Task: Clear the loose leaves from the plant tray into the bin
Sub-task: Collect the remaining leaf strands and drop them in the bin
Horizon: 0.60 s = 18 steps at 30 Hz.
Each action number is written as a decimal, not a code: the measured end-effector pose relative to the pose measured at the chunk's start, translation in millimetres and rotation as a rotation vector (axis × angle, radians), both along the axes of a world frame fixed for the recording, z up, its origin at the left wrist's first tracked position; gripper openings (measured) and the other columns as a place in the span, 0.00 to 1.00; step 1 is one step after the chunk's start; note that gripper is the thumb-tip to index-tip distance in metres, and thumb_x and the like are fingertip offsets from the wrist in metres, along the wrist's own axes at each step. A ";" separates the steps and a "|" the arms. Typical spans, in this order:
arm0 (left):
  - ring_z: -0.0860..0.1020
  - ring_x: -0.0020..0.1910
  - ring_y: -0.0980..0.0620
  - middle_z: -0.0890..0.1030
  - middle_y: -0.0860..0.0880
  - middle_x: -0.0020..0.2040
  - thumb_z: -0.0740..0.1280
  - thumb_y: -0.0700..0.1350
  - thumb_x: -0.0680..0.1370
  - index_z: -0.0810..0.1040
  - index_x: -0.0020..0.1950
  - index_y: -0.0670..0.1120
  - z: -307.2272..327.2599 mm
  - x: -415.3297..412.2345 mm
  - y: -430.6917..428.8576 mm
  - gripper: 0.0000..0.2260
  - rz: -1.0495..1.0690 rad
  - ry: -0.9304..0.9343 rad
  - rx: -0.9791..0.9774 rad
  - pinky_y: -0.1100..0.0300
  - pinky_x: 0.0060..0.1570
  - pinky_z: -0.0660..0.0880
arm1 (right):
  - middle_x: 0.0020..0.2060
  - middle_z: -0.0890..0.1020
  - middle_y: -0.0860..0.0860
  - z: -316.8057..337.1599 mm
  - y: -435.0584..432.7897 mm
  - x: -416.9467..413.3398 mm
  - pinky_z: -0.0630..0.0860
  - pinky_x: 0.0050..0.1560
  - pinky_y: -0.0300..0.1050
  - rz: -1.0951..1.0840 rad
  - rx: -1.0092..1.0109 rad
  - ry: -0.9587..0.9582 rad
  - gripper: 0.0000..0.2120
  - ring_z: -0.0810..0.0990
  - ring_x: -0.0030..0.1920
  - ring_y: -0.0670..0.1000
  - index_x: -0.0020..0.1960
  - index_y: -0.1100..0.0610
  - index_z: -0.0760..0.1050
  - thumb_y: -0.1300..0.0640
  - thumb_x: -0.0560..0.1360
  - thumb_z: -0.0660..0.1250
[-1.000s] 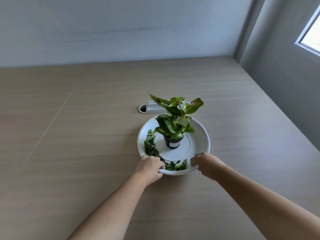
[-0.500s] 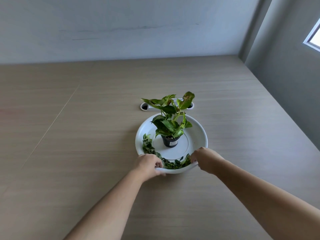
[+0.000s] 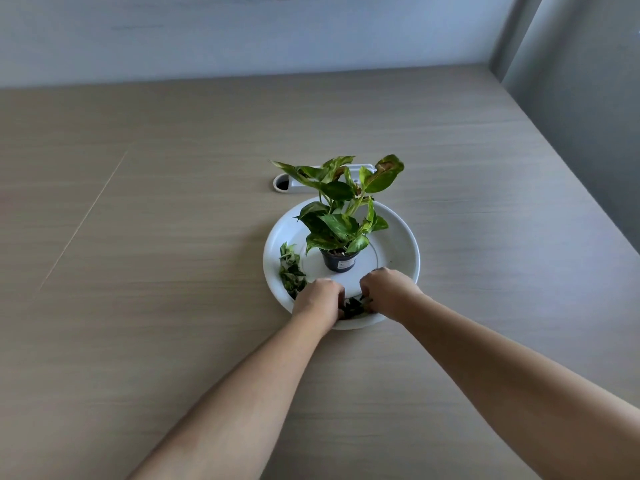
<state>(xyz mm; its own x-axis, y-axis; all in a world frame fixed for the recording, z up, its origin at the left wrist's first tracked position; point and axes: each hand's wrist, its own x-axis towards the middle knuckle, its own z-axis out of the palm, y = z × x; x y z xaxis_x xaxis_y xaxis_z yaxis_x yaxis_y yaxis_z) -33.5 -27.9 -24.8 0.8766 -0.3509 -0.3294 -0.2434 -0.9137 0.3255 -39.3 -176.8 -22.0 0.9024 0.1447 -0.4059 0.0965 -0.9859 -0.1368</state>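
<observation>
A single wide-angle view from the person's head looks forward and down across a wooden table (image 3: 138, 341). The white plant tray (image 3: 398, 244) sits near the middle of the frame, within arm's reach. Both forearms enter from the bottom edge, and the left hand (image 3: 320, 299) and right hand (image 3: 389, 289) meet at the tray's near rim. Beyond the tray, the table runs to a pale wall (image 3: 242, 36).

Likely an office or meeting room: a wide, pale wood-laminate surface (image 3: 138, 237) has a white cable port (image 3: 287, 183) set into it toward its far edge, and plain grey walls (image 3: 242, 36) meet beyond the far right corner.
</observation>
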 end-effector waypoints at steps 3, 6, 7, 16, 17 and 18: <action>0.79 0.48 0.40 0.80 0.40 0.49 0.66 0.34 0.73 0.82 0.47 0.42 -4.7 1.0 0.0 0.08 0.021 0.028 -0.044 0.55 0.45 0.76 | 0.48 0.81 0.57 -8.9 0.0 1.9 0.79 0.45 0.48 -0.005 0.010 0.012 0.10 0.81 0.47 0.59 0.47 0.60 0.78 0.68 0.69 0.62; 0.80 0.49 0.42 0.82 0.41 0.49 0.65 0.33 0.73 0.83 0.45 0.42 -4.9 -0.1 0.7 0.09 0.037 0.040 -0.109 0.56 0.47 0.77 | 0.46 0.82 0.58 -8.8 -1.5 1.3 0.81 0.46 0.49 -0.044 0.037 0.026 0.11 0.81 0.46 0.59 0.46 0.62 0.79 0.70 0.68 0.61; 0.81 0.48 0.43 0.83 0.42 0.48 0.66 0.33 0.72 0.83 0.45 0.43 -3.1 0.6 1.9 0.08 0.051 0.040 -0.141 0.57 0.47 0.77 | 0.46 0.83 0.58 -5.0 -2.4 0.8 0.81 0.46 0.49 -0.068 0.057 0.013 0.12 0.81 0.45 0.58 0.46 0.62 0.79 0.71 0.69 0.60; 0.80 0.41 0.51 0.85 0.46 0.41 0.69 0.35 0.71 0.83 0.39 0.43 22.6 8.3 11.1 0.05 0.221 0.000 -0.378 0.60 0.44 0.79 | 0.39 0.83 0.53 39.4 -24.9 -16.1 0.81 0.44 0.47 -0.366 0.300 -0.217 0.12 0.79 0.38 0.53 0.41 0.59 0.83 0.69 0.70 0.62; 0.81 0.42 0.50 0.85 0.46 0.41 0.69 0.35 0.71 0.83 0.39 0.43 24.2 6.1 8.7 0.04 0.226 0.005 -0.392 0.59 0.45 0.79 | 0.38 0.82 0.53 42.6 -28.2 -21.1 0.81 0.42 0.47 -0.393 0.311 -0.230 0.12 0.79 0.37 0.54 0.40 0.59 0.82 0.69 0.70 0.62; 0.82 0.42 0.50 0.85 0.46 0.41 0.69 0.35 0.71 0.83 0.40 0.43 25.6 3.6 5.3 0.04 0.225 0.007 -0.404 0.59 0.43 0.79 | 0.37 0.81 0.54 46.0 -32.2 -26.3 0.80 0.40 0.46 -0.415 0.326 -0.248 0.12 0.79 0.36 0.54 0.39 0.59 0.82 0.70 0.69 0.62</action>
